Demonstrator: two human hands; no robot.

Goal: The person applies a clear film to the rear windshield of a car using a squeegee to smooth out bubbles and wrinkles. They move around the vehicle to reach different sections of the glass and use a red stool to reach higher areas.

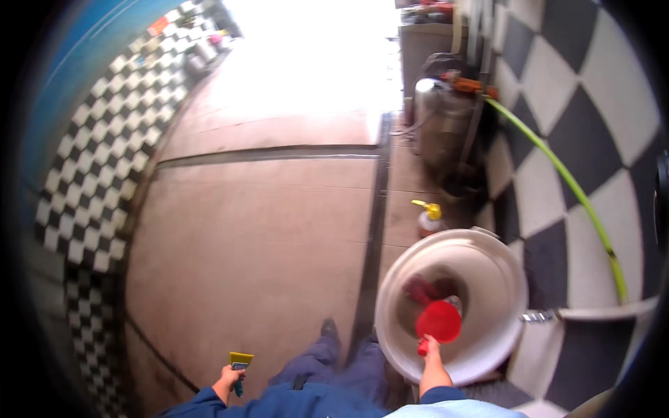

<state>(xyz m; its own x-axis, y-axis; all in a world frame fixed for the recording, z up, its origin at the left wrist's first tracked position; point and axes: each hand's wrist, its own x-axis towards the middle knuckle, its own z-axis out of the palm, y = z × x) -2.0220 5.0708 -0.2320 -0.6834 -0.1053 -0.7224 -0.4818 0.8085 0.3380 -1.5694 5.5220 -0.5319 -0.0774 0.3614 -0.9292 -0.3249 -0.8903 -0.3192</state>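
In my left hand (226, 381), low at the left and away from the tub, is a small hand tool (240, 361) with a flat yellow end and a teal handle. It could be a brush or a scraper; I cannot tell which. My right hand (432, 345) grips the handle of a round red dipper (439, 320). The dipper is over the mouth of a large white tub (397, 279) at my right. Behind it, inside the tub, lies something dark red (419, 288), blurred. Whether the dipper holds anything is unclear.
A spray bottle (430, 221) with a yellow head stands just beyond the tub. Farther back is a metal cylinder (446, 118) by the checkered wall (550, 181). A green hose (557, 164) hangs along that wall. A dark channel (374, 230) crosses the floor.
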